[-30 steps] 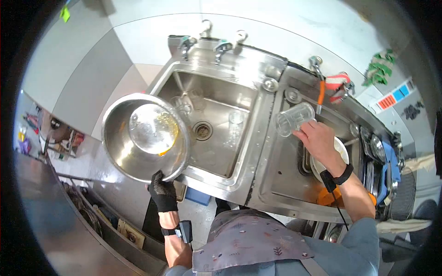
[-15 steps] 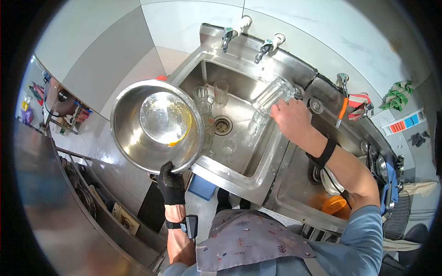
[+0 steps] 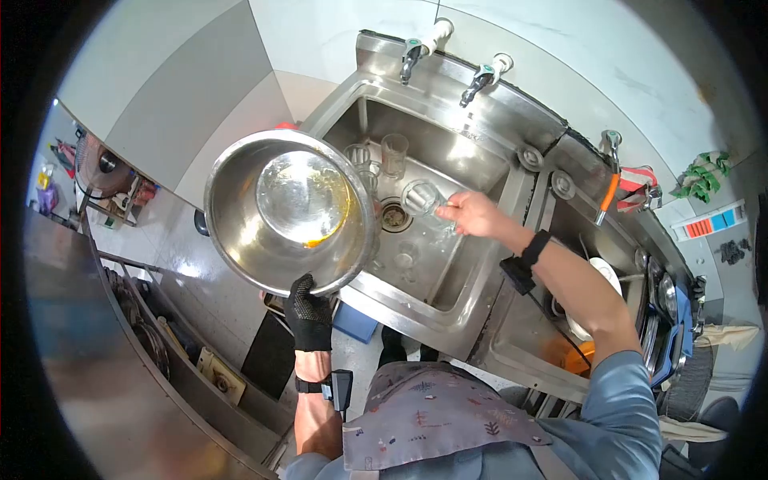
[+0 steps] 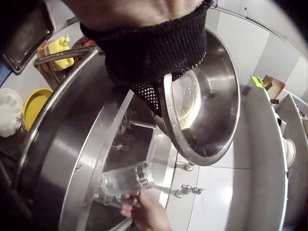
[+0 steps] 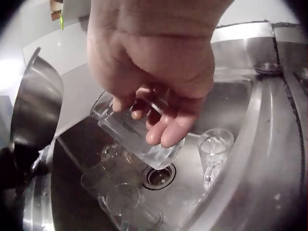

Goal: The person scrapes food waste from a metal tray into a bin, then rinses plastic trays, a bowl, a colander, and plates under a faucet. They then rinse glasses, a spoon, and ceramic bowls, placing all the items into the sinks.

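My left hand (image 3: pixel 308 316), in a black glove, grips the near rim of a big steel bowl (image 3: pixel 232 208). The bowl is tilted beside the left edge of the sink (image 3: pixel 460 300), and a yellow-orange residue (image 3: pixel 314 242) shows on its bottom. My bare right hand (image 3: pixel 476 214) holds a clear glass mug (image 3: pixel 420 198) by its handle over the basin. In the right wrist view the mug (image 5: pixel 137 139) lies tipped on its side in the air, above the drain (image 5: pixel 160 177). Several other glass mugs (image 3: pixel 394 156) stand in the basin, one mug (image 5: pixel 214 149) at its right side.
Two taps (image 3: pixel 482 80) stick out above the sink. To the right, a second basin (image 3: pixel 520 328) has an orange item (image 3: pixel 570 354) and a white bowl (image 3: pixel 604 276) in it, with a tap with an orange hose (image 3: pixel 608 200) above. A steel counter (image 3: pixel 104 352) stands at the left.
My right hand has carried the mug leftward from over the second basin to over the first. The left hand keeps its grip on the bowl. The head view has shifted.
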`<control>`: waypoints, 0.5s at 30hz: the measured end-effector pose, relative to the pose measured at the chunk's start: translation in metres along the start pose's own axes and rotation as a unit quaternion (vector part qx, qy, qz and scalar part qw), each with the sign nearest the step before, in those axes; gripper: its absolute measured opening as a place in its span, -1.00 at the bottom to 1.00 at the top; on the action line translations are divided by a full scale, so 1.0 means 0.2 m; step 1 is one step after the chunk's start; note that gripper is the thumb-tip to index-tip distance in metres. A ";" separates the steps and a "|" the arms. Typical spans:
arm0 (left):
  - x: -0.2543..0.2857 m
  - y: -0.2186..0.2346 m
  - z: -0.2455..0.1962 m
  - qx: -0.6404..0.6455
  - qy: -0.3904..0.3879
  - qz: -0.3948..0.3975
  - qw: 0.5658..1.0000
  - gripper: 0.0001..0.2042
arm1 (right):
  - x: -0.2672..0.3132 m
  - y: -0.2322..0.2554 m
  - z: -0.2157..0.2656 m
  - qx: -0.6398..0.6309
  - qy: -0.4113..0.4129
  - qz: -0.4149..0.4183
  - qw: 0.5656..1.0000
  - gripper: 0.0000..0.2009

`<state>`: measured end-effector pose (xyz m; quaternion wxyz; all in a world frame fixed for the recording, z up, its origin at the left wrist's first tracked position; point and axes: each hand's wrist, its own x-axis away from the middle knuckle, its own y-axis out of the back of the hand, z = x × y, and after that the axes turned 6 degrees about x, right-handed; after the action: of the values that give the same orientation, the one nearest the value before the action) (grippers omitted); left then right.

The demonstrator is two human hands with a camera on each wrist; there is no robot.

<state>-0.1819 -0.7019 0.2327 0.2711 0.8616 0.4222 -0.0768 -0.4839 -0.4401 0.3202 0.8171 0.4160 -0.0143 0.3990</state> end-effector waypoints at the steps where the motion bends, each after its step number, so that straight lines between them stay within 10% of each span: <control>1: 0.00 0.00 0.03 -0.002 -0.035 -0.005 0.999 -0.65 | -0.02 -0.02 0.01 0.005 -0.032 0.033 0.999 -0.53; 10: 0.06 -0.09 0.15 0.156 0.150 -0.020 0.976 -0.82 | -0.32 -0.31 -0.14 -0.027 -0.152 0.070 0.986 -0.49; 12: 0.05 -0.08 0.15 0.292 0.240 -0.034 0.925 -0.87 | -0.42 -0.36 -0.17 -0.032 -0.185 0.056 0.981 -0.51; 14: 0.03 -0.08 0.13 0.579 0.394 -0.103 0.707 -0.82 | -0.50 -0.43 -0.24 -0.040 -0.220 0.043 0.974 -0.54; 15: 0.10 -0.12 0.21 0.307 0.203 -0.029 0.929 -0.69 | -0.54 -0.46 -0.27 -0.072 -0.216 0.006 0.974 -0.54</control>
<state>-0.1836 -0.6973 0.1805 -0.1008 0.8875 0.4485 -0.0335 -0.5123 -0.5027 0.1847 0.8202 0.4324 -0.2212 0.3023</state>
